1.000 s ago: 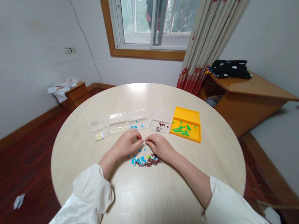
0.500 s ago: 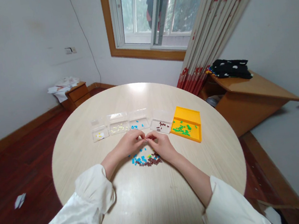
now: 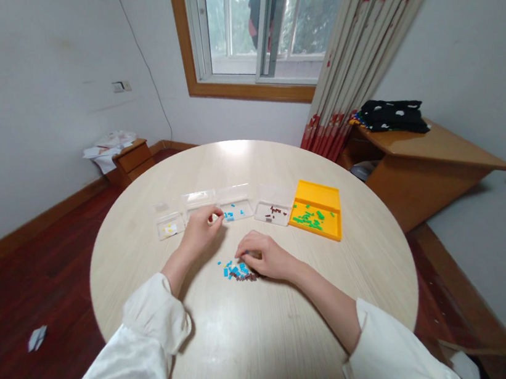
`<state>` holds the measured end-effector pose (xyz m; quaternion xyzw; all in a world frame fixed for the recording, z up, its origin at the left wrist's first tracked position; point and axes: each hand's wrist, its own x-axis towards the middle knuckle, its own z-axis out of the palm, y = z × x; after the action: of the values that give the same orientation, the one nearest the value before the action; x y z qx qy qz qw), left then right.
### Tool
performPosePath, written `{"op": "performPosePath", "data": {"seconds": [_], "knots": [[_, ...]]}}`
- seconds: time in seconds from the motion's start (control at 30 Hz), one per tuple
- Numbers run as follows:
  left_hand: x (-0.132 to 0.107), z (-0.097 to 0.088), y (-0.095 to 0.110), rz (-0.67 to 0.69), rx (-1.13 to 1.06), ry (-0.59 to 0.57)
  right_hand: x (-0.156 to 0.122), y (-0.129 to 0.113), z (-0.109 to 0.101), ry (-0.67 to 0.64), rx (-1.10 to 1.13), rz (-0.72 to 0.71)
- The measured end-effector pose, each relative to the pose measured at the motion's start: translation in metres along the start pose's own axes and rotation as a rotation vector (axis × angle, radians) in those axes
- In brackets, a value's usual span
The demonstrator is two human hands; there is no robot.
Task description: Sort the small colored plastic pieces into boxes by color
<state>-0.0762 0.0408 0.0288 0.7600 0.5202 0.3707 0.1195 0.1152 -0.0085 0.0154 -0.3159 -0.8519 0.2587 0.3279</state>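
Observation:
A small heap of blue and brown pieces (image 3: 236,271) lies on the round table (image 3: 254,338). My right hand (image 3: 262,258) rests on the heap's right side, fingers curled down onto the pieces. My left hand (image 3: 202,225) reaches to the row of clear boxes, its fingertips pinched at the near edge of the clear box with pale pieces (image 3: 198,200). What the pinch holds is too small to name. To the right stand a clear box with blue pieces (image 3: 236,210), a clear box with brown pieces (image 3: 273,213) and an orange tray with green pieces (image 3: 315,210).
A clear box with yellow pieces (image 3: 168,228) ends the row on the left. A low wooden cabinet (image 3: 130,158) with papers stands by the left wall. A wooden desk (image 3: 426,157) with dark clothes stands right, beside a curtain (image 3: 353,33) and window.
My hands were pinched together above the heap. The left hand has moved away to the clear boxes; the right hand has dropped onto the heap.

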Motion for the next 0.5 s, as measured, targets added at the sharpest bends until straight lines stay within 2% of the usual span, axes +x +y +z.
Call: {"op": "performPosePath", "data": {"seconds": [0.1,0.2,0.33,0.5], "knots": [[0.004,-0.008,-0.01,-0.126,0.136,0.128,-0.003,-0.005,0.0,-0.138,-0.04,-0.064],[0.005,-0.013,-0.019,-0.23,0.225,0.175,-0.003,-0.007,0.0,-0.189,-0.076,-0.063],[0.004,-0.012,-0.027,-0.305,0.321,0.137,-0.003,-0.006,-0.002,-0.203,-0.118,-0.046],[0.004,-0.01,-0.035,-0.326,0.405,0.089,-0.002,-0.002,-0.001,-0.157,-0.167,-0.044]]}}
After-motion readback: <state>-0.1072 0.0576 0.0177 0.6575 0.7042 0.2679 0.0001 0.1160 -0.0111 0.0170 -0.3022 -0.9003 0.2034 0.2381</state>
